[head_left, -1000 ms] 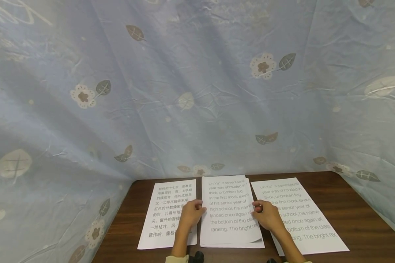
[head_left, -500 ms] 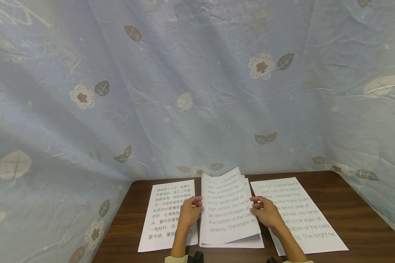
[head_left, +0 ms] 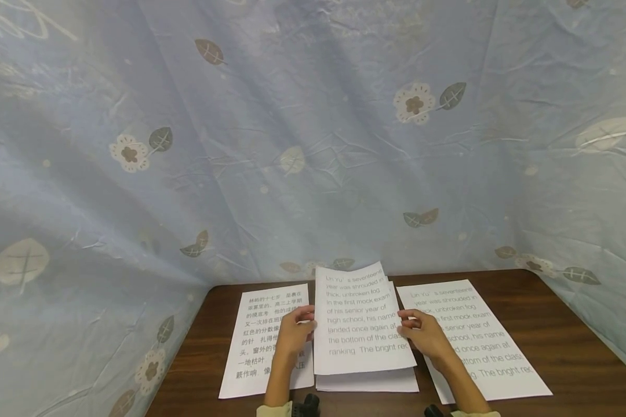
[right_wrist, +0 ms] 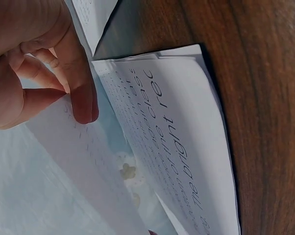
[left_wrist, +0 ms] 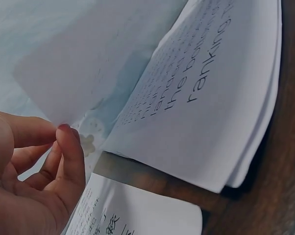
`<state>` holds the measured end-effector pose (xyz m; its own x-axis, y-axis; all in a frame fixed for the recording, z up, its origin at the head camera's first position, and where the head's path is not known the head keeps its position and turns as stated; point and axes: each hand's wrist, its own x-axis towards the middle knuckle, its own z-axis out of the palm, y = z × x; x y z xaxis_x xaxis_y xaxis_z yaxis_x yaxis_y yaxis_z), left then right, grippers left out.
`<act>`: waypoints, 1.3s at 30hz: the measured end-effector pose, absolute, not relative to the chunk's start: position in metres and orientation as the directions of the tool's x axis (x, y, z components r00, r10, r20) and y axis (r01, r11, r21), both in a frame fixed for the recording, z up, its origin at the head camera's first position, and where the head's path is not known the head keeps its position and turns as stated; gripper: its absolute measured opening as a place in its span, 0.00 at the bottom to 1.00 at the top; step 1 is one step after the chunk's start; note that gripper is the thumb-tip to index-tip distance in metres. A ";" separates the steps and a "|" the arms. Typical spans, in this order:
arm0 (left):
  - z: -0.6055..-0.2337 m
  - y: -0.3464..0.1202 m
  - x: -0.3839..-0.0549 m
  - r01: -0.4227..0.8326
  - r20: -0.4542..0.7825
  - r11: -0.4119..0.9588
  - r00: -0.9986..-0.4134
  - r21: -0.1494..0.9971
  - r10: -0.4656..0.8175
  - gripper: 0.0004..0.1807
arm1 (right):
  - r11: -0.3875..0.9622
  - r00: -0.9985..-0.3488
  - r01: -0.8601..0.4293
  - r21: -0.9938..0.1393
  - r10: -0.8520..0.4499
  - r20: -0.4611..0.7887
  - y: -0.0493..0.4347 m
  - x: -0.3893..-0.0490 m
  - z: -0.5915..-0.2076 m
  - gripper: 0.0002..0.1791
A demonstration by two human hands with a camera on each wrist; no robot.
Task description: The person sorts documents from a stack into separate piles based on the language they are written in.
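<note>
A sheet of paper (head_left: 362, 362) printed in large English text is raised above the middle paper stack (head_left: 367, 383). My left hand (head_left: 292, 335) pinches its left edge between thumb and fingers, plain in the left wrist view, where the sheet (left_wrist: 93, 58) stands up from the stack (left_wrist: 226, 142). On the opposite edge, my right hand (head_left: 426, 336) pinches the same sheet; in the right wrist view the sheet (right_wrist: 84, 152) hangs from thumb and fingertips. The stack below has slightly uneven edges, and the lifted sheet hides most of it from the head view.
Left of the stack lies paper with Chinese text (head_left: 258, 347), partly under my left forearm. To the right, slanted paper with English text (head_left: 492, 347) is partly covered by my right arm. All rest on a dark wooden table (head_left: 579, 341), with a patterned cloth (head_left: 313, 145) behind.
The top sheet has risen off the middle stack, its lower edge now above the sheets beneath. Both hands have come up slightly with it. The side papers stay in place.
</note>
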<state>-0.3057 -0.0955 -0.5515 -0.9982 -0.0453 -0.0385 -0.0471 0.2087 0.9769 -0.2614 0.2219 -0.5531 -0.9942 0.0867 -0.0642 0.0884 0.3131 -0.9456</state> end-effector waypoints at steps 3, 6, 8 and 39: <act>-0.552 -0.097 -0.306 -0.050 -0.042 0.192 -0.998 0.980 -0.046 0.22 | 0.291 -0.993 0.106 -0.951 0.088 -0.084 0.222 -0.263 -0.554 0.22; -0.552 -0.098 -0.306 -0.049 -0.041 0.179 -0.998 0.983 -0.047 0.23 | 0.267 -0.991 0.117 -0.957 0.088 -0.096 0.222 -0.263 -0.555 0.21; -0.552 -0.098 -0.306 -0.055 -0.047 0.172 -0.998 0.983 -0.049 0.23 | 0.259 -0.991 0.118 -0.959 0.091 -0.097 0.222 -0.263 -0.555 0.22; -0.557 -0.040 -0.295 -0.028 -0.027 0.049 -0.999 0.998 -0.016 0.24 | 0.263 -0.986 0.165 -0.951 0.078 -0.149 0.280 -0.252 -0.556 0.27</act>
<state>-0.2948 -0.0398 -0.5567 -0.9995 -0.0160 -0.0274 -0.0281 0.0486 0.9984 -0.2522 0.2796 -0.5564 -0.9857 0.0782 -0.1493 0.1649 0.2633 -0.9505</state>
